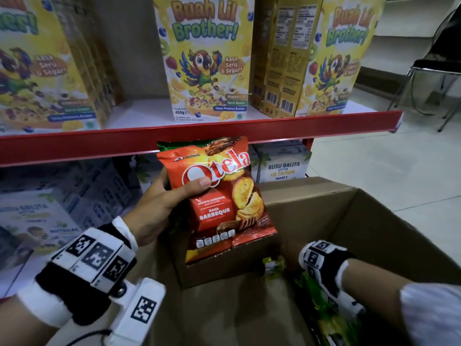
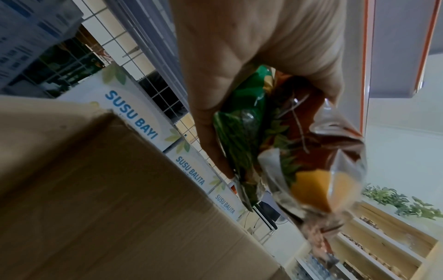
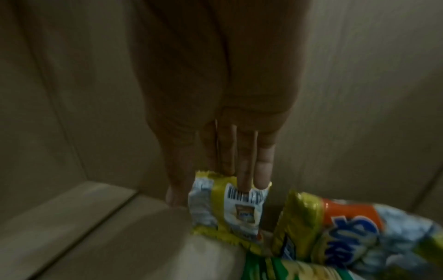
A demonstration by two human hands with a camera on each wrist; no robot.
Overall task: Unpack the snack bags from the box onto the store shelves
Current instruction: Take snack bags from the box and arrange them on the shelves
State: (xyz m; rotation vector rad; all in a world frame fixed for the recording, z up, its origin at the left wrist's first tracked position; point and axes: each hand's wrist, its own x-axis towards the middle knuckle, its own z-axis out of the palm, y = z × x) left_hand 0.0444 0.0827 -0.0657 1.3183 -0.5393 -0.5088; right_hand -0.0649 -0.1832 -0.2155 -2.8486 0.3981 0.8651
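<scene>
Left hand (image 1: 159,208): grips red Qtela snack bag (image 1: 219,196), frame centre, above cardboard box (image 1: 374,221), just below red shelf edge (image 1: 199,136). Right hand (image 3: 215,94): inside box, straight fingers (image 3: 244,170) touching yellow snack bag (image 3: 230,208).

shelf (image 1: 199,136): cereal boxes (image 1: 207,58) upright, 3 fronts showing | beneath: milk boxes (image 1: 282,163)

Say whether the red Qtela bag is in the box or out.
Out. The left hand grips the red Qtela bag above the cardboard box, in front of the red shelf edge.
</scene>
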